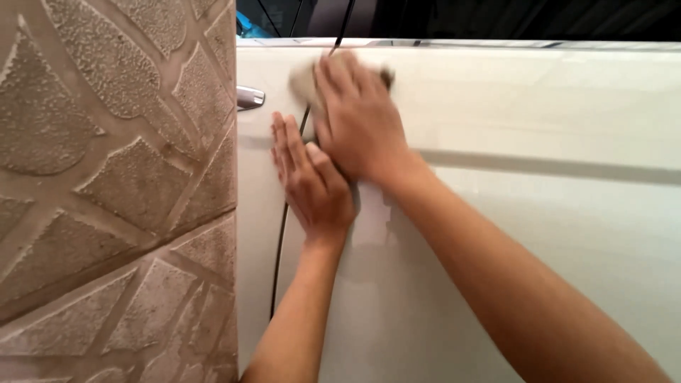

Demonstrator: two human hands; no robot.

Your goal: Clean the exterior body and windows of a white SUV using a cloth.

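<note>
Cloth (306,79) — pale, bunched, pressed flat against the upper part of the white car door (532,234) just under the window edge, right hand (358,120) spread over it with fingers together and curled slightly on the fabric, so it's pinned rather than gripped in a fist. Left hand (308,181) lies open and flat on the panel just below, empty, fingers together beside the dark door seam (284,220). Wiping looks mid-way by my read — panel around shows no obvious streaks, chrome handle (250,97) and lower door not reached yet; textured stone wall (113,191) crowds the left.
</note>
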